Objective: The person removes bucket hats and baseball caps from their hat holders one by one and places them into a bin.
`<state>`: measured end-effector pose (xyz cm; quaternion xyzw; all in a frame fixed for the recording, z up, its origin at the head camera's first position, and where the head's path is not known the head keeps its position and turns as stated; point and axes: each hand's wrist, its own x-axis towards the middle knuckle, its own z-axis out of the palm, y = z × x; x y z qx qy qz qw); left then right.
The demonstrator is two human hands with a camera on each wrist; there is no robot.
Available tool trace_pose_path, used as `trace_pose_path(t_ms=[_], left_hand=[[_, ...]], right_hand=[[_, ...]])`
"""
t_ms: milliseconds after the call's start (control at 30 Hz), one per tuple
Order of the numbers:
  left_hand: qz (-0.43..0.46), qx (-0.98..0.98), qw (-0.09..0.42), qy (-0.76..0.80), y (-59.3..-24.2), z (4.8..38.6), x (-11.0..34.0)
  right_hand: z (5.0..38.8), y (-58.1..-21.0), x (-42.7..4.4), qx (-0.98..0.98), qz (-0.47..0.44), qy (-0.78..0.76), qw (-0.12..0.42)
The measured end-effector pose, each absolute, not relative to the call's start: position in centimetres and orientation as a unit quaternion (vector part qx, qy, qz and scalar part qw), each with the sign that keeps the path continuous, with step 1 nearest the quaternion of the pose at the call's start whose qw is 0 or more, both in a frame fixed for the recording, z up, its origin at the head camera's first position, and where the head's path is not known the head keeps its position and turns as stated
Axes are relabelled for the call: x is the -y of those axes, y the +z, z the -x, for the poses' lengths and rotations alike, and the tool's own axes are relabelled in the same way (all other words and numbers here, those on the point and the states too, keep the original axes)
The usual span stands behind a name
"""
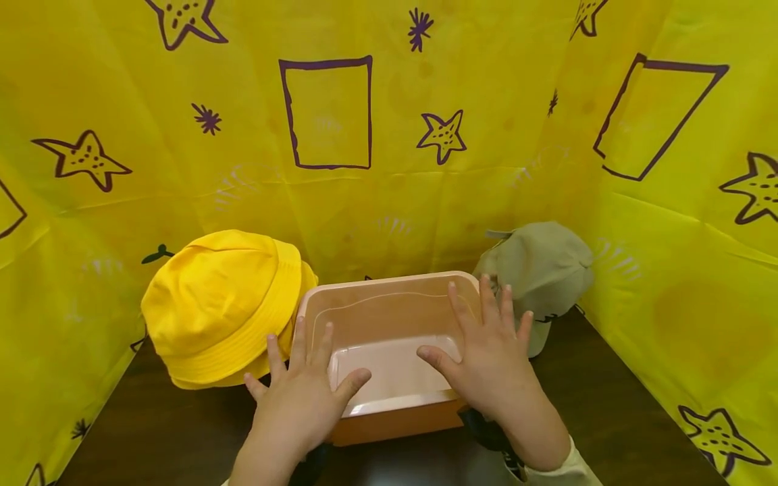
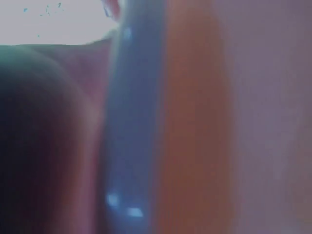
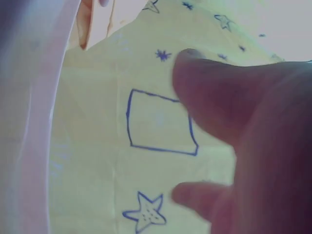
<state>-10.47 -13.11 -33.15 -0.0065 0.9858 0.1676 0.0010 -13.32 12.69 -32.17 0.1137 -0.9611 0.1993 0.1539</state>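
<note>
A pink rectangular plastic basin (image 1: 389,297) stands on the dark table, its inside showing no contents. My left hand (image 1: 304,398), fingers straight and spread, is over its near left corner. Over the near right side my right hand (image 1: 495,358) is spread the same way, palm down. Neither hand holds anything; whether they touch the rim I cannot tell. In the left wrist view the basin's edge (image 2: 134,117) fills the middle, blurred. The right wrist view shows the thumb (image 3: 209,92) and a finger of the right hand before the yellow cloth.
A yellow bucket hat (image 1: 221,310) sits left of the basin, and a grey-green cap (image 1: 541,270) stands behind on the right. Yellow cloth (image 1: 389,202) with drawn stars and squares walls the dark table (image 1: 608,418) at the back and both sides.
</note>
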Motion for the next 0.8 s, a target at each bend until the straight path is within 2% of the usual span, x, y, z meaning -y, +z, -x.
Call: trace_pose_path(t_ms=[167, 300, 400, 500, 633, 800], left_hand=[[-0.060, -0.972, -0.026, 0.225, -34.2, 10.6, 14.5], [-0.062, -0.954, -0.019, 0.292, -35.2, 10.5, 15.8], [-0.053, -0.940, -0.007, 0.336, -35.7, 10.3, 16.7], [-0.072, -0.923, -0.022, 0.378, -36.3, 10.3, 17.3], [-0.115, -0.903, -0.058, 0.410, -37.2, 10.1, 18.2], [-0.108, -0.894, -0.052, 0.431, -37.6, 10.2, 18.6]], right_hand=[[14.1, -31.3, -15.8, 0.927, -0.157, 0.234, 0.246], [14.7, -30.8, -19.0, 0.886, -0.173, 0.285, 0.322], [14.9, -30.8, -21.4, 0.856, -0.160, 0.338, 0.358], [15.2, -31.0, -23.7, 0.824, -0.132, 0.400, 0.380], [15.3, -32.0, -26.7, 0.741, -0.090, 0.573, 0.339], [15.9, -34.4, -30.4, 0.696, -0.017, 0.682, 0.225]])
